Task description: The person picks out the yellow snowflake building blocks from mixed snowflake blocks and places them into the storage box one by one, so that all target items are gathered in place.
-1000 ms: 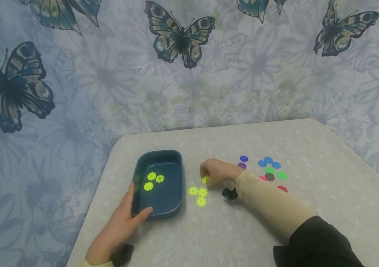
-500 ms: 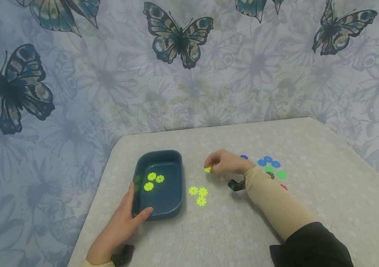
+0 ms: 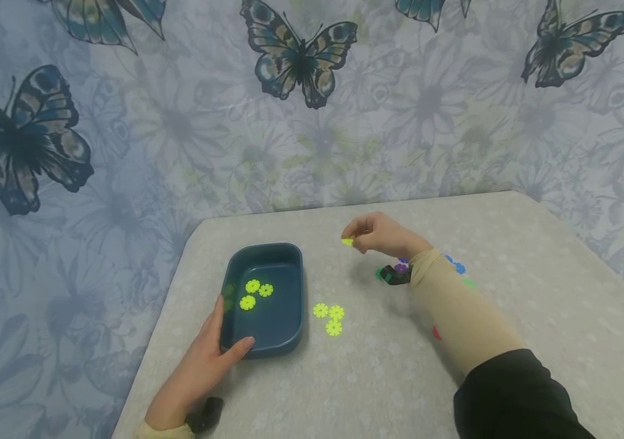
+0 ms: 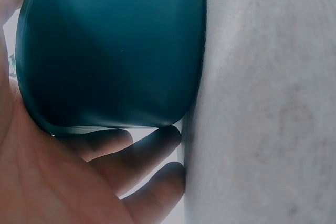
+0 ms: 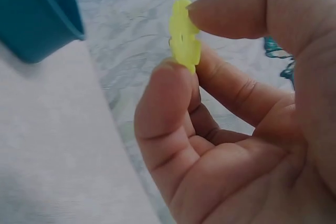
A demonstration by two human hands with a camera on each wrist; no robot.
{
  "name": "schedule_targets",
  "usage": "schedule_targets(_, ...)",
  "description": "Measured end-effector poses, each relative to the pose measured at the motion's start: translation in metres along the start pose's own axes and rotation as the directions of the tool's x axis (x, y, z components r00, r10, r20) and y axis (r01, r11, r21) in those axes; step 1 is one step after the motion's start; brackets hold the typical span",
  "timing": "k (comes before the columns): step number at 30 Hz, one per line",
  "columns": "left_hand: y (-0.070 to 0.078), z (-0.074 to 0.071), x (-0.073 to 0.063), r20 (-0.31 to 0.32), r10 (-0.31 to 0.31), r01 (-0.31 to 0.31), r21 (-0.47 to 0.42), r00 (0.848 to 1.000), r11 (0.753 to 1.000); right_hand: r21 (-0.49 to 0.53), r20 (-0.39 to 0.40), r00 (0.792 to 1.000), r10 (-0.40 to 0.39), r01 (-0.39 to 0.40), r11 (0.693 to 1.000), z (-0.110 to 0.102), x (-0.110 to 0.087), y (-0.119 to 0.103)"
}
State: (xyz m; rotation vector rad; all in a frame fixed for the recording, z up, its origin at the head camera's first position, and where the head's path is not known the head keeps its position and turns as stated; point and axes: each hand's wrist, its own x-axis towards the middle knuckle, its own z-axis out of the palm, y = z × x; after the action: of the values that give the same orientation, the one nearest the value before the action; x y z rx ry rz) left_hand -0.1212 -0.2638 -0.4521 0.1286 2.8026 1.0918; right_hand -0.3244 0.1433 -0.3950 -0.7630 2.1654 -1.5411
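My right hand [image 3: 383, 236] is raised above the table, right of the tray. Between thumb and fingertips it pinches a yellow notched, flower-shaped plastic disc [image 5: 184, 35], seen nearly edge-on in the right wrist view. My left hand [image 3: 202, 353] holds the near left corner of a dark teal tray [image 3: 290, 341]. Its thumb lies over the near rim and its fingers [image 4: 142, 156] run along the outer wall. Inside the tray lie three yellow discs [image 3: 252, 286]. Three more loose yellow discs [image 3: 333, 328] form a small cluster on the table, to the tray's right.
Purple discs [image 3: 401, 267], blue discs [image 3: 457, 267], a green disc [image 3: 469, 283] and a red disc [image 3: 437, 333] lie around the right forearm, which partly hides them. A butterfly-patterned wall covering [image 3: 312, 152] stands behind the pale table [image 3: 366, 378].
My right hand has lifted the yellow disc off the table and moved it up, away from me and slightly right. My left hand and the tray have stayed put.
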Motion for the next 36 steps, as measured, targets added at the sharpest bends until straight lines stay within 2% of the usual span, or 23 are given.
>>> schedule_targets(8,0.001,-0.003,-0.003,-0.005,0.013,-0.013,0.013,1.000,1.000,0.082,-0.091,0.995,0.046,-0.039,0.996,-0.021,-0.006,-0.009)
schedule_targets(14,-0.003,-0.009,-0.004,-0.020,0.029,-0.029,0.023,0.999,0.999,0.108,-0.064,0.998,0.011,-0.004,0.994,-0.009,0.009,-0.008)
schedule_targets(20,-0.007,-0.010,-0.006,-0.022,0.013,-0.012,0.020,1.000,1.000,0.118,-0.019,1.000,-0.019,0.021,0.993,0.032,0.044,-0.019)
schedule_targets(29,-0.007,-0.005,-0.003,-0.031,0.022,-0.022,-0.009,0.999,1.000,0.111,0.036,0.993,-0.109,0.104,0.988,0.109,0.108,-0.060)
schedule_targets(33,-0.006,-0.001,0.000,-0.028,0.038,-0.039,-0.031,0.999,0.999,0.083,0.056,0.991,-0.124,0.119,0.989,0.139,0.124,-0.063)
schedule_targets(36,-0.006,-0.001,0.000,-0.028,0.046,-0.047,-0.046,0.999,0.998,0.051,0.121,0.987,-0.104,0.099,0.994,0.161,0.133,-0.060)
